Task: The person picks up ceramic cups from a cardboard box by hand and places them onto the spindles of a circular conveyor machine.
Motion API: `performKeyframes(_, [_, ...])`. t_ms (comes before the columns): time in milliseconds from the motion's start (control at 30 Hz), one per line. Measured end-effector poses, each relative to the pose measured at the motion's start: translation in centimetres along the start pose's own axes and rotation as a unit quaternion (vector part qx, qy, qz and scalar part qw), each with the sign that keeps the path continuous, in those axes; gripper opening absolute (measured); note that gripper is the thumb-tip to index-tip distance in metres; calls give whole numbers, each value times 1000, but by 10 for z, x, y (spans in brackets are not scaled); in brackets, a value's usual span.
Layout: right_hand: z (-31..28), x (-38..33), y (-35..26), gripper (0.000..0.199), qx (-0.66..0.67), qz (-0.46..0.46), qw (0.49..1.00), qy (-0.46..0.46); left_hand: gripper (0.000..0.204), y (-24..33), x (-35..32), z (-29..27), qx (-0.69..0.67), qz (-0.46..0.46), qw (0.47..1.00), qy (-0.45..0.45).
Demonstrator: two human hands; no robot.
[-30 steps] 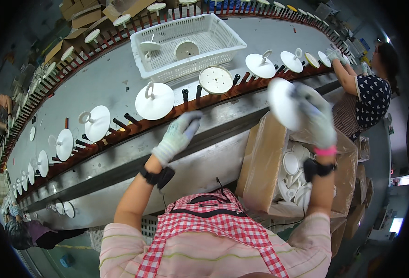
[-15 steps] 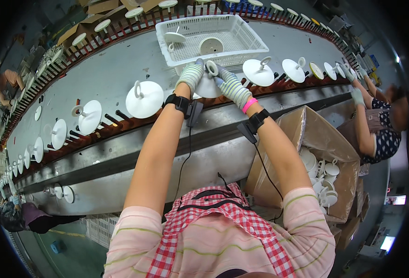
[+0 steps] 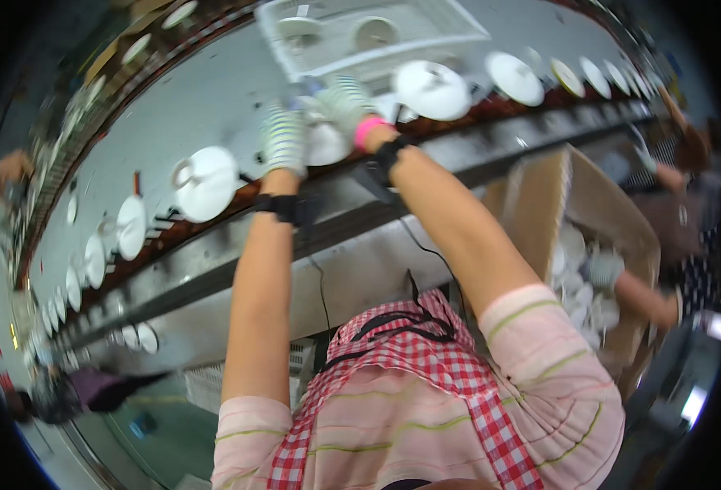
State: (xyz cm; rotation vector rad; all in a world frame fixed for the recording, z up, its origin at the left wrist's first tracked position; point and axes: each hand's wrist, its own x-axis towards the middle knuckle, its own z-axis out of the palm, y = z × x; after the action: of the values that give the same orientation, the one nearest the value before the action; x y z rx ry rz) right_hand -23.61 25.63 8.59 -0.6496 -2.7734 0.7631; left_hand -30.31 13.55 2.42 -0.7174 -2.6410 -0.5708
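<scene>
Both my hands wear striped knit gloves and are smeared by motion. Between them is a white disc [image 3: 326, 145] standing on the line's near edge, its upper part covered by my fingers. My left hand [image 3: 284, 140] closes along the disc's left side. From the right, my right hand [image 3: 344, 102] grips near its top, where the earlier frame showed a ring handle. Another white disc [image 3: 432, 90] stands just right of my right hand. To the left is a disc with a ring handle [image 3: 205, 184].
Beyond my hands sits a white plastic crate [image 3: 377, 59] with two discs inside. At right, a cardboard box [image 3: 540, 204] contains several white pieces, with a co-worker's gloved hand [image 3: 604, 268] in it. More discs on dark pegs line the curved metal edge [image 3: 213, 273].
My hands and the disc between them have shifted left, along with neighbouring discs. The view has also moved. A co-worker's hand has come down into the cardboard box.
</scene>
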Motion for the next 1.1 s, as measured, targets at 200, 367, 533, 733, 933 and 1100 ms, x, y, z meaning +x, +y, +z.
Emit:
performKeyframes(200, [-4, -8, -38, 42, -75, -143, 978, -134, 37, -80, 31, -6, -445, -75, 890, -61])
performKeyframes(367, [-163, -120, 35, 37, 39, -198, 974, -102, 44, -79, -19, -69, -134, 26, 990, 28])
performKeyframes(533, [-227, -222, 248, 43, -212, 149, 957, -129, 47, -121, -107, -69, -94, 83, 992, 15])
performKeyframes(733, [-65, -311, 421, 56, -184, 389, 882, -195, 36, -71, -147, -30, -279, 70, 951, -114])
performKeyframes(933, [-87, -316, 454, 41, -256, 444, 839, -183, 30, 44, -123, -59, -313, 169, 910, -211])
performKeyframes(1100, [-235, -303, 332, 43, -95, 318, 943, -35, 28, 80, -111, -74, -411, 125, 791, -435])
